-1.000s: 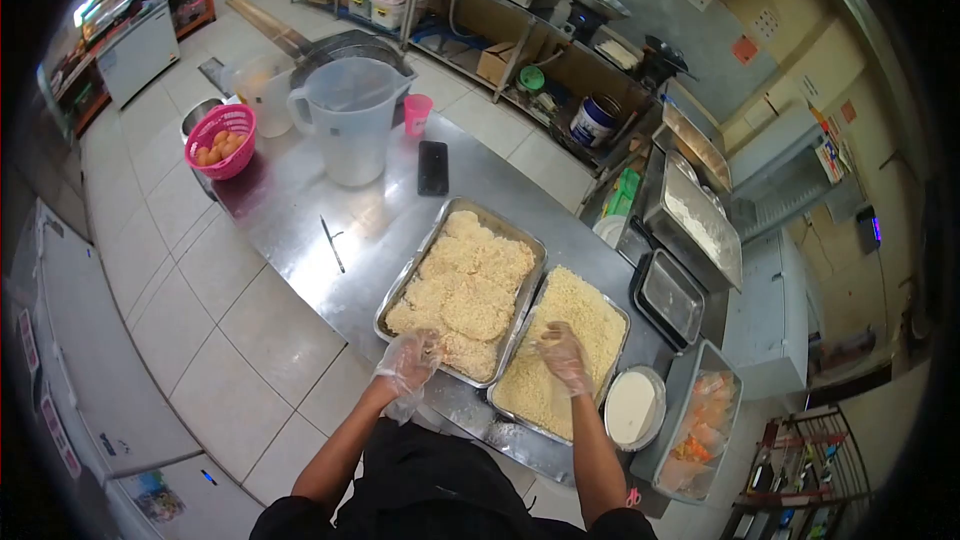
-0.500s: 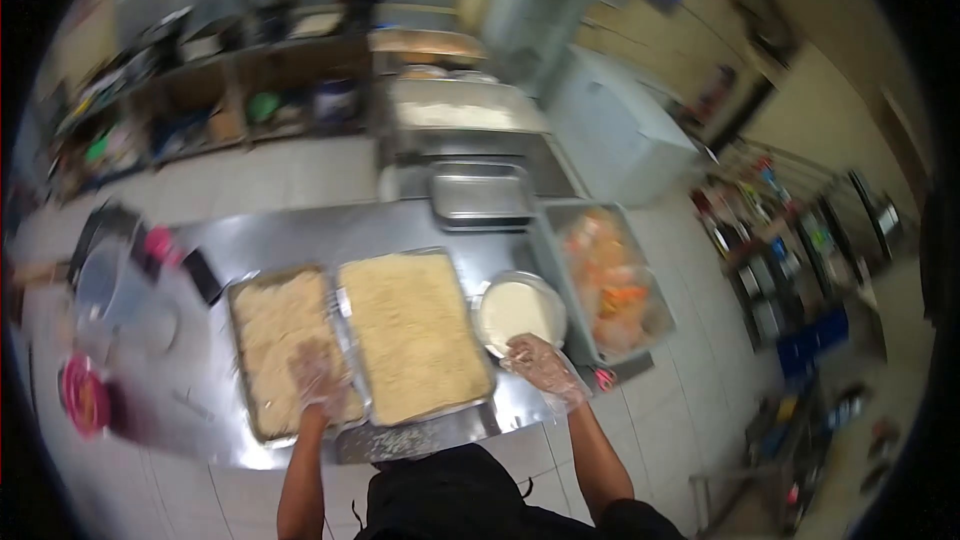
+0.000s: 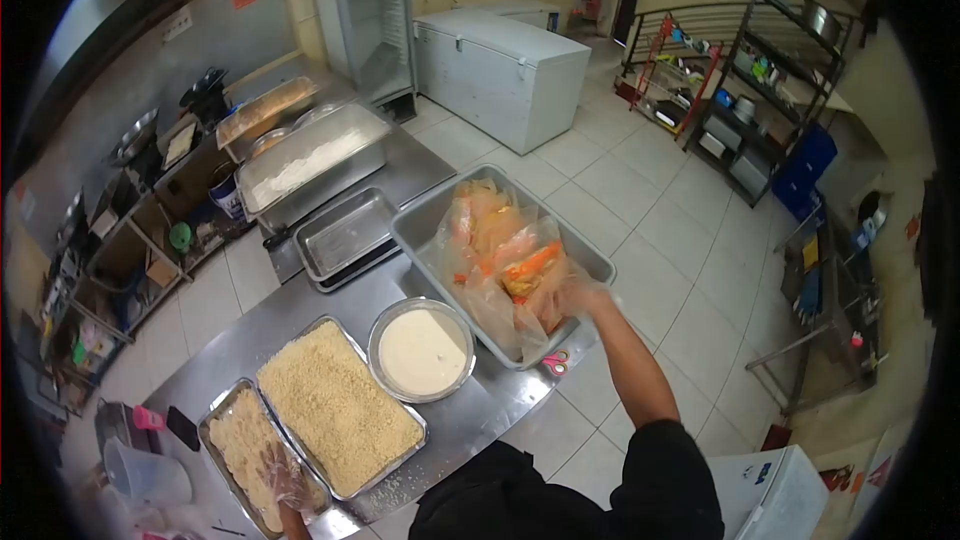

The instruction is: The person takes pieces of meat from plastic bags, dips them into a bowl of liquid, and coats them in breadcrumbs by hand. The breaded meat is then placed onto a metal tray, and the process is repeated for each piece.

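Note:
My left hand (image 3: pixel 286 480), in a clear plastic glove, lies with fingers spread on pale crumbs in the left metal tray (image 3: pixel 204 432). A second tray (image 3: pixel 424 430), heaped with yellowish breadcrumbs (image 3: pixel 335 400), stands beside it. To the right of that is a round metal bowl (image 3: pixel 466 380) of creamy white batter (image 3: pixel 420 350). My right hand (image 3: pixel 580 296), smeared by motion, is over the right side of a grey plastic tub (image 3: pixel 405 228), against clear plastic bags (image 3: pixel 500 260) with orange contents. Its fingers do not show clearly enough to tell whether they grip a bag.
Pink-handled scissors (image 3: pixel 556 363) lie by the tub. Behind are a metal pan (image 3: pixel 350 230) and a large container of white powder (image 3: pixel 315 160). A phone (image 3: pixel 183 427) and a clear jug (image 3: pixel 145 475) are at left. A chest freezer (image 3: pixel 500 65) stands farther back.
My right hand has moved from the batter bowl to the bags in the tub. My left hand stays on the left tray. The view has turned to the right.

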The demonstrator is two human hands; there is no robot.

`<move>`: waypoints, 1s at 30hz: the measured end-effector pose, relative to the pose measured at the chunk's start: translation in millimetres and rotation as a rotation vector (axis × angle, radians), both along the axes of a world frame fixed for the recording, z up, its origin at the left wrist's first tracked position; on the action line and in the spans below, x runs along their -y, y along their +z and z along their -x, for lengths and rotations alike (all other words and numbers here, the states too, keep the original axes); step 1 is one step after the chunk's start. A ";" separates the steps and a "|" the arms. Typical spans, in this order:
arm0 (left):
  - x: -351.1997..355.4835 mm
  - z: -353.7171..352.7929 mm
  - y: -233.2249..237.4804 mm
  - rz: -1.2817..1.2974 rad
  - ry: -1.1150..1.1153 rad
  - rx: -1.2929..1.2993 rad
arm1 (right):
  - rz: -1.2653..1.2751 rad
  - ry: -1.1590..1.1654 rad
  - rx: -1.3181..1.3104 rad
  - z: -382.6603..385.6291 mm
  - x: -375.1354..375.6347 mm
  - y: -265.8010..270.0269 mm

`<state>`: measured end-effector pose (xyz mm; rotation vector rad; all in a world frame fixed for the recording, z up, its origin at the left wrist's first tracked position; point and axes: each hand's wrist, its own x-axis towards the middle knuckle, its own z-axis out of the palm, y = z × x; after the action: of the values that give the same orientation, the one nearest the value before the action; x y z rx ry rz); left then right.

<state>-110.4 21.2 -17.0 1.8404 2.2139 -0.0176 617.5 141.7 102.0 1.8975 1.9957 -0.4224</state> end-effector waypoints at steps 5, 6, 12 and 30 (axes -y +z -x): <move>-10.6 -54.4 -0.4 -0.602 0.091 0.460 | 0.106 0.105 0.073 1.2 -44.0 -49.5; -16.7 -64.7 -12.3 -0.650 0.119 0.564 | 0.106 0.131 0.056 -3.9 -44.8 -52.8; -5.2 -171.8 31.0 -0.685 0.105 0.749 | 0.044 0.170 -0.212 -20.2 -30.0 -7.2; -59.6 -404.9 107.9 -0.124 -0.209 1.706 | 0.126 -0.395 -2.208 181.5 39.5 70.6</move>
<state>294.5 80.8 90.9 1.1361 0.7814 1.1526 436.0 102.3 172.5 1.3236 1.7652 -3.6646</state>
